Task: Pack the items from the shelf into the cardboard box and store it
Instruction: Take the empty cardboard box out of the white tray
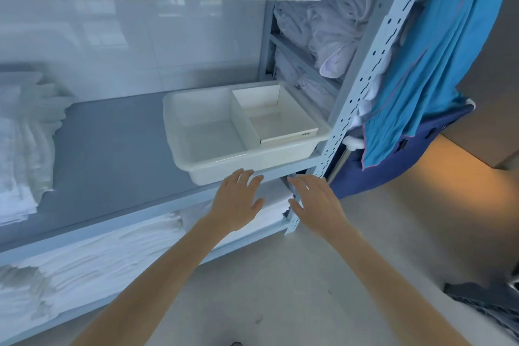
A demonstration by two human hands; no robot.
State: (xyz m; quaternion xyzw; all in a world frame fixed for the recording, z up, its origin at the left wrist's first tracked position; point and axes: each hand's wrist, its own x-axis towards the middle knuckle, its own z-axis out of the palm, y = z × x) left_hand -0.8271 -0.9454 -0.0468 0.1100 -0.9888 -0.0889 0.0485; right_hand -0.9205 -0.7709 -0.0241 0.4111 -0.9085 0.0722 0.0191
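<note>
Palms down: left hand (237, 202), right hand (317, 202)

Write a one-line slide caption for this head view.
Open left hand and right hand hover before a white tray on the shelf.

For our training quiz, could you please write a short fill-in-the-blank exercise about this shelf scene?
1. The tray on the shelf is ____ in colour.
2. The left hand and the right hand each hold ____.
3. The small box sits in the tray's ____ half.
Missing words: white; nothing; right.
</note>
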